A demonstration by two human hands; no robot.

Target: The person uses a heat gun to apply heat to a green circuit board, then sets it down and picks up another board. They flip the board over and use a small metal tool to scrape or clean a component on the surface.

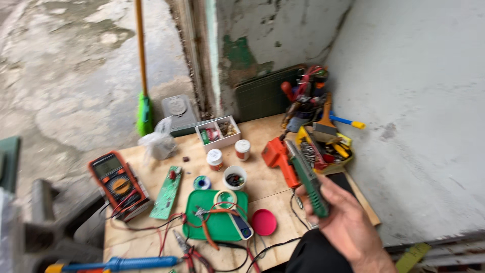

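My right hand (343, 222) is closed around the green handle of a soldering iron (309, 178), held tilted above the right part of a small wooden table (262, 136), with its black cord (273, 245) trailing down. My dark sleeve shows at the bottom edge. My left hand is out of view. Just beyond the held tool lies an orange glue gun (279, 159).
On the table: an orange multimeter (117, 183) with red leads, a green circuit board (166, 192), a green tray (218, 216), a red lid (263, 222), small jars (228, 152), a white parts box (218, 132), a yellow tool bin (326, 149), pliers (189, 250), a blue-handled tool (136, 263). A broom (144, 108) leans behind.
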